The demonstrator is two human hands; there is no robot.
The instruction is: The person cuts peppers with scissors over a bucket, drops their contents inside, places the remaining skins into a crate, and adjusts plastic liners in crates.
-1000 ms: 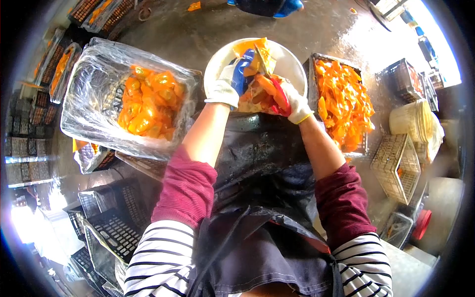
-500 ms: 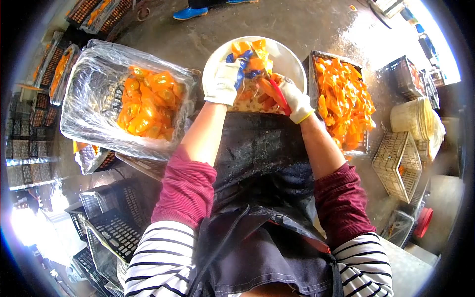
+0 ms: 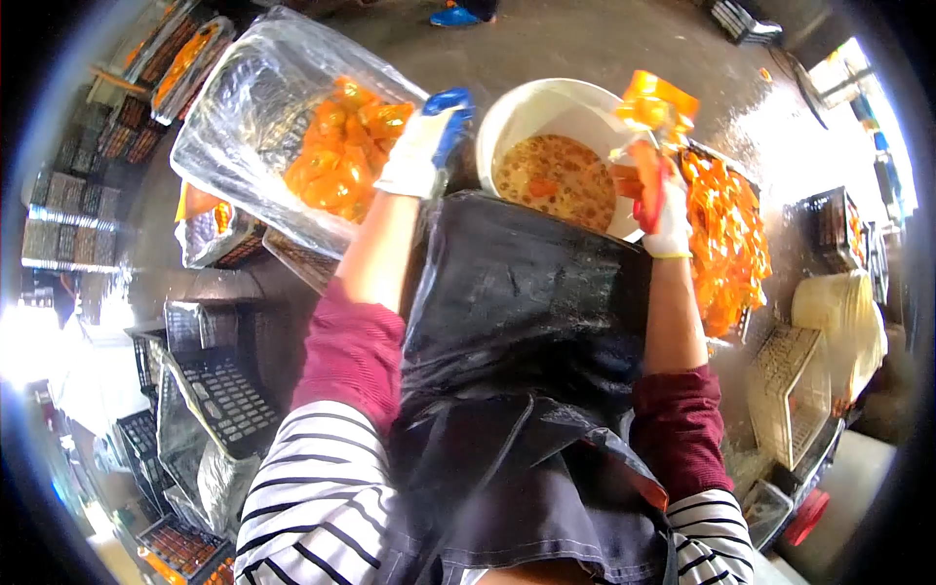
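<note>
My left hand, in a white glove with blue-coated fingers, is at the right rim of a plastic-lined crate. Its fingers are loosely curved, with nothing visible in them. Glossy orange fruits, looking like peppers, lie in that crate. My right hand, also gloved, closes around a red-handled tool whose working end I cannot make out. A cut orange piece is at its fingertips, over the right side of a white bucket. Brownish liquid with seeds and pulp is in the bucket.
A crate heaped with cut orange pieces stands right of the bucket. Farther right are a cream bucket and a pale slatted crate. Black crates are stacked at lower left. A person's blue shoe shows at the top.
My hands have moved apart from above the bucket: the left toward the lined crate, the right toward the cut pieces with the tool and an orange piece. The view has shifted.
</note>
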